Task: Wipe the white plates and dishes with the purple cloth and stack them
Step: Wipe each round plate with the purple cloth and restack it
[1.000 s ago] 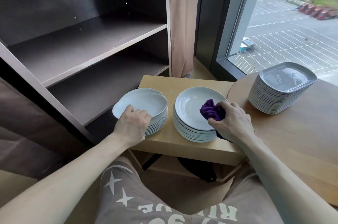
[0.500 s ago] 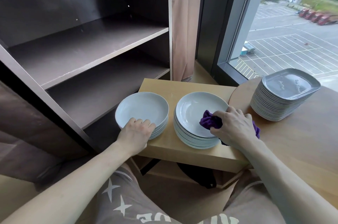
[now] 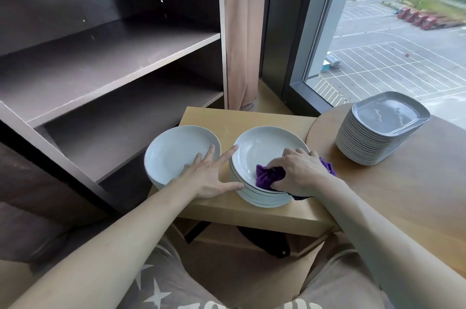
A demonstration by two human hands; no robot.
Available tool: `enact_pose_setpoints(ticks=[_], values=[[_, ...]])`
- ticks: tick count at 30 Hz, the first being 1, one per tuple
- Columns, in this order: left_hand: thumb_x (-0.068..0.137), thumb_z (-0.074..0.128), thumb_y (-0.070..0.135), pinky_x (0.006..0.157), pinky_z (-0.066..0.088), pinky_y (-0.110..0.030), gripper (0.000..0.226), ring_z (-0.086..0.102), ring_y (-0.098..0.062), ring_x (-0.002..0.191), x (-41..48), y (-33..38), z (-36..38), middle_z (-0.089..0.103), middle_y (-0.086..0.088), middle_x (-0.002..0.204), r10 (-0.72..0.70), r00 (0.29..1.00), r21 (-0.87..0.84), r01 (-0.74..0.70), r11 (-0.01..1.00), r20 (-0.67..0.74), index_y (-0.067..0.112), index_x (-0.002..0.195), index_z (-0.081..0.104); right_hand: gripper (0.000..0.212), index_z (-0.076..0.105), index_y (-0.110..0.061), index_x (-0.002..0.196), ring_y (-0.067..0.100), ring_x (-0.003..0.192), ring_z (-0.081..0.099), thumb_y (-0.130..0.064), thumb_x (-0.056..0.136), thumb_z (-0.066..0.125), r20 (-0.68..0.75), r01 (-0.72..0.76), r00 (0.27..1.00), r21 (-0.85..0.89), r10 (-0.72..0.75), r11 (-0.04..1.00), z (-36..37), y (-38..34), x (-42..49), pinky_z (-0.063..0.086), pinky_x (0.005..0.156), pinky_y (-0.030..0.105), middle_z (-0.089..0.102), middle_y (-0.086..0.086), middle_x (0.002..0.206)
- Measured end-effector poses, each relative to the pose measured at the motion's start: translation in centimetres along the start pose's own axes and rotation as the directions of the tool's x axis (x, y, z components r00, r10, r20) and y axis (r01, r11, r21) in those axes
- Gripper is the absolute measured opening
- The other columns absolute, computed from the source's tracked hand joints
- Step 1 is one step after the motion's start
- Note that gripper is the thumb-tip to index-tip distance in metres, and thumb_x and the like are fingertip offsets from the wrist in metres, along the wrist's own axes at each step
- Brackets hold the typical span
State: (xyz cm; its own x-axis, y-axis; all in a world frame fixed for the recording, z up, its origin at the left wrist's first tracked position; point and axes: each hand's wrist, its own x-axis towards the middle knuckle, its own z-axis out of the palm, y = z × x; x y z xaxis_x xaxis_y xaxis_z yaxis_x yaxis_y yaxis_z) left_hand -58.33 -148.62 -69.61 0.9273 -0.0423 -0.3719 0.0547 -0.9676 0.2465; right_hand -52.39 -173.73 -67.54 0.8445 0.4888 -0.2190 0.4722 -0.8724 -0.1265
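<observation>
My right hand (image 3: 300, 172) grips the purple cloth (image 3: 267, 177), wiping the top plate (image 3: 264, 148); my left hand (image 3: 209, 177), fingers spread, should next shift it onto the left stack (image 3: 174, 154).

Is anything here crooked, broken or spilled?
The left plate stack juts past the small table's left edge, which looks precarious. No chips or spills show.

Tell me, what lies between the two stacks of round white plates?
In the head view, the person's open left hand spans that gap, above a strip of bare light wooden table.
</observation>
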Motion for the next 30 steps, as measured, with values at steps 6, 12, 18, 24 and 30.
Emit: enact_pose_setpoints(ticks=[6,12,18,24,30], values=[[0.06,0.049,0.103,0.117,0.032,-0.061,0.111,0.013,-0.043,0.155,1.4,0.0,-0.2,-0.002,-0.005,0.173,0.021,0.999,-0.028,-0.02,0.999,0.03,0.075,0.137,-0.025,0.043,0.059,-0.055,0.129,0.016,0.101,0.042,-0.062,0.086,0.058,0.016,0.069,0.997,0.062,-0.071,0.996,0.5,-0.7,1.3,0.03,0.085,0.041,0.046,-0.012,0.107],[0.058,0.038,0.107,0.113,0.026,-0.068,0.112,0.006,-0.041,0.156,1.5,0.4,1.1,-0.01,-0.003,0.172,-0.029,1.0,-0.02,0.029,0.999,0.005,0.071,0.133,-0.036,0.049,0.058,-0.051,0.132,0.021,0.106,0.046,-0.064,0.085,0.059,-0.102,0.094,0.991,0.122,-0.082,0.988,1.9,-2.8,3.8,0.03,0.085,0.042,0.05,-0.007,0.115],[0.058,0.038,0.107,0.113,0.021,-0.069,0.118,0.004,-0.039,0.156,1.8,0.3,1.6,-0.013,0.0,0.172,-0.049,0.999,-0.024,0.049,0.998,-0.003,0.064,0.135,-0.04,0.05,0.057,-0.05,0.132,0.018,0.106,0.044,-0.063,0.083,0.06,-0.22,0.081,0.975,0.187,-0.038,0.979,3.3,-3.0,6.0,0.025,0.085,0.039,0.048,-0.009,0.115],[0.055,0.037,0.108,0.113,0.016,-0.07,0.118,-0.002,-0.039,0.157,2.0,0.7,1.3,-0.015,0.002,0.171,-0.082,0.996,-0.072,0.085,0.994,0.044,0.066,0.136,-0.038,0.041,0.059,-0.041,0.126,0.025,0.112,0.044,-0.058,0.088,0.058,-0.33,-0.027,0.941,0.151,0.076,0.988,4.1,-3.2,7.5,0.031,0.088,0.042,0.048,-0.002,0.119],[0.052,0.041,0.108,0.114,0.014,-0.071,0.121,-0.004,-0.039,0.156,2.2,0.8,1.2,-0.016,0.004,0.171,-0.1,0.993,-0.101,0.106,0.989,0.061,0.067,0.138,-0.035,0.034,0.054,-0.032,0.13,0.036,0.118,0.045,-0.044,0.099,0.047,-0.364,-0.206,0.906,0.064,0.215,0.976,2.9,-2.2,8.4,0.034,0.096,0.052,0.047,0.009,0.126]])
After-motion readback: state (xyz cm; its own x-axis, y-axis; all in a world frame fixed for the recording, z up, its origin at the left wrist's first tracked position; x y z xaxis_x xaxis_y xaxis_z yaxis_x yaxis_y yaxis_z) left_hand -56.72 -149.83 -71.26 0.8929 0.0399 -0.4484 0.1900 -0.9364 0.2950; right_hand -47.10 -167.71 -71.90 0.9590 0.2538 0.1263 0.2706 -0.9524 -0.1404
